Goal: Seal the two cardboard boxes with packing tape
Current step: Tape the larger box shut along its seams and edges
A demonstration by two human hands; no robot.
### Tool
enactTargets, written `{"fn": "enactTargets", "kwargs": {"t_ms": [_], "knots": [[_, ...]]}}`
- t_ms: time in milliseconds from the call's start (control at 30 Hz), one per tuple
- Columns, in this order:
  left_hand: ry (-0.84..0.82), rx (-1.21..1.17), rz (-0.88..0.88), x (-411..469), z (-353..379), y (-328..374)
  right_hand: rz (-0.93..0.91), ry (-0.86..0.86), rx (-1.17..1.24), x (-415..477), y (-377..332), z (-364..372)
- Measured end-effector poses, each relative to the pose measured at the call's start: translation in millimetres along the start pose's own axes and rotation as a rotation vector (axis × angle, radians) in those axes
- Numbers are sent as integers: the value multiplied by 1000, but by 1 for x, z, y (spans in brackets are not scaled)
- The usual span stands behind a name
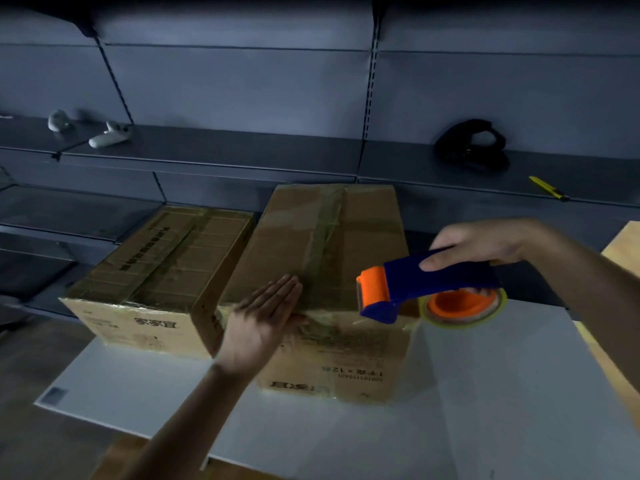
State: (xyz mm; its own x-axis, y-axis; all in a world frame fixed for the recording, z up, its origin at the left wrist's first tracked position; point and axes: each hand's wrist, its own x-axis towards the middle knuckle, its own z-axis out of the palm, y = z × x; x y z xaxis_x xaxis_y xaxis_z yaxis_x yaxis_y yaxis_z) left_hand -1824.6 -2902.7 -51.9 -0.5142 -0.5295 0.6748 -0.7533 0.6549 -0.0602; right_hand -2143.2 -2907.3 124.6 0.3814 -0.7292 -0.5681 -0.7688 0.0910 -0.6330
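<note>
Two closed cardboard boxes stand side by side on a white table. The left box is lower and has clear tape running along its top seam. The taller right box also shows tape down its middle seam. My left hand lies flat, fingers straight, on the near top edge of the right box. My right hand grips the blue handle of a tape dispenser with an orange roller and a roll of tape, held just above the right box's near right corner.
Grey metal shelving runs behind the table. On it lie two white controllers at the left, a black object at the right and a yellow utility knife. A wooden surface shows at the right edge.
</note>
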Motion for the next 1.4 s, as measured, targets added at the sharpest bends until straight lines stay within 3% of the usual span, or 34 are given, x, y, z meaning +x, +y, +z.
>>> {"fn": "enactTargets", "kwargs": {"t_ms": [167,400,700,900,1100,1200,1400], "knots": [[-39,-7,71,4,-6,-29,7,57,81,-5,21,1],[28,-4,73,5,1,-18,22,71,133,-14,42,3],[-47,-24,-27,8,-7,-12,91,109,78,-28,74,0],[-208,63,-180,37,-22,25,110,129,73,-24,76,3],[-241,-50,183,70,8,95,122,156,77,-26,81,4],[-279,-11,182,70,24,107,126,159,82,-30,86,4],[-172,17,186,67,35,104,124,161,93,-41,89,3]]}}
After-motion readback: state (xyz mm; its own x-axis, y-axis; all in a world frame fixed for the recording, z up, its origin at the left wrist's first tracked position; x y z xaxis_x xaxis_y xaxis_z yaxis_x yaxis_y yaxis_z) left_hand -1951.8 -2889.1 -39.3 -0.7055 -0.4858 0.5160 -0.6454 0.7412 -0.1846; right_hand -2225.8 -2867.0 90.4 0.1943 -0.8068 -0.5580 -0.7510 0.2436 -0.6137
